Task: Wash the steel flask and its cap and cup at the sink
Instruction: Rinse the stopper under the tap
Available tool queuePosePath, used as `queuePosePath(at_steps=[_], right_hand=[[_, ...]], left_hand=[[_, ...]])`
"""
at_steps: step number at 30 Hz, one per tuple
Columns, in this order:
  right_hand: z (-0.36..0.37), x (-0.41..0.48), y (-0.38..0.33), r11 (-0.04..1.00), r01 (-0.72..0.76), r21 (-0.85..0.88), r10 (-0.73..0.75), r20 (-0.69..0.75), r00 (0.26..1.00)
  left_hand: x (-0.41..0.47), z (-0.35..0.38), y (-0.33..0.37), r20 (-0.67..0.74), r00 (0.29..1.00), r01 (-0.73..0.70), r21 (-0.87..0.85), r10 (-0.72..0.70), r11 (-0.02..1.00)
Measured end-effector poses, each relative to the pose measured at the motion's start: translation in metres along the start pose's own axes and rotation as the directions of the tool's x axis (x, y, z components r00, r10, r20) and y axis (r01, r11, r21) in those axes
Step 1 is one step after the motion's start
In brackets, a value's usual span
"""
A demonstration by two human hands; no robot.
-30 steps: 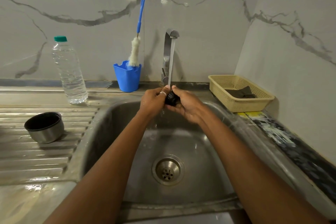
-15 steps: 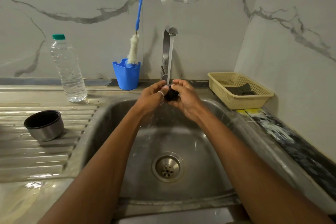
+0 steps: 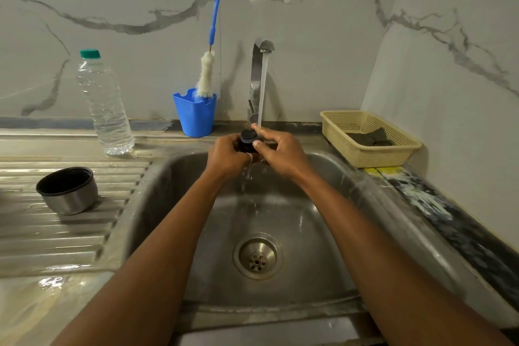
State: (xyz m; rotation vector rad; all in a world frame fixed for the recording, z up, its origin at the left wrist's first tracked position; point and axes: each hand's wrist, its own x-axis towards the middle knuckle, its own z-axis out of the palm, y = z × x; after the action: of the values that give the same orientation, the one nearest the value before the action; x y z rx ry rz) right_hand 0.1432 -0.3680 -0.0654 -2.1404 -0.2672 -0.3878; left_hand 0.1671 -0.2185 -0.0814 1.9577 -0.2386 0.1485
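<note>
A small black flask cap point(image 3: 248, 139) sits between my two hands under the running tap point(image 3: 261, 49), over the back of the steel sink point(image 3: 331, 236). My left hand point(image 3: 226, 155) grips it from the left, a ring on one finger. My right hand point(image 3: 282, 150) holds it from the right, thumb on its side. Water streams onto the cap and drips into the basin. The steel cup point(image 3: 67, 189) with a dark inside stands upright on the ribbed drainboard point(image 3: 70, 239) at the left. The flask body is not in view.
A clear plastic bottle point(image 3: 105, 105) with a green lid stands at the back left. A blue holder point(image 3: 195, 114) carries a bottle brush point(image 3: 206, 73). A cream basket point(image 3: 368, 137) with a dark cloth sits at the right. The drain point(image 3: 257, 255) lies mid-basin.
My hands have turned the cap between the fingers so that its round top now faces up under the stream. The water keeps running and the cup has not moved.
</note>
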Motion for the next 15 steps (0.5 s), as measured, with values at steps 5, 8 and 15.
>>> queuePosePath(at_steps=[5,8,15], right_hand=[[0.0074,0.0002,0.0009,0.996,0.031,-0.088,-0.032,-0.009,0.999],[0.0021,0.0028,0.0005,0.999,0.000,-0.048,-0.007,-0.145,0.989],[0.0065,0.0012,0.0020,1.000,0.027,-0.008,-0.028,-0.107,0.994]], left_hand=[[-0.0039,0.0002,0.0009,-0.033,0.993,-0.109,0.170,0.116,0.980],[-0.0048,0.0005,0.0021,-0.039,0.988,-0.142,0.167,0.150,0.976],[-0.0019,-0.0007,0.0004,-0.022,0.989,-0.142,0.189,0.149,0.972]])
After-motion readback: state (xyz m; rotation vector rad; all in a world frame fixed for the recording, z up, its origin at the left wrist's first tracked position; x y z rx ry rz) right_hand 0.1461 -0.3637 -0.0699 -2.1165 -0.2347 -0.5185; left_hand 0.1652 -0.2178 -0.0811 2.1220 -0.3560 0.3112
